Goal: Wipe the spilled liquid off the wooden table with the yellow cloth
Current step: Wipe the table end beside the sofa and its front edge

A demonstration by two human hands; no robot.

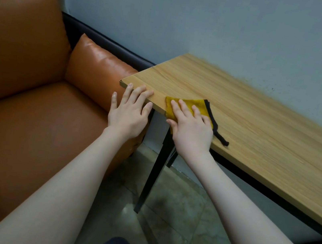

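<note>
The wiping is under way at the near left corner of the wooden counter (pixel 231 112). The right hand (pixel 191 130) lies flat, fingers straight and spread, pressing the yellow cloth (pixel 188 103) onto the wood right at the front edge; the cloth's black trim trails out to the right. The left hand (pixel 128 114) is open too, holding nothing, its fingertips resting on the corner edge just beside the cloth, seemingly to steady things. I can't make out any liquid on the surface from here. Next, I'd judge, the cloth needs sliding across the wood under steady pressure without slipping off the edge.
</note>
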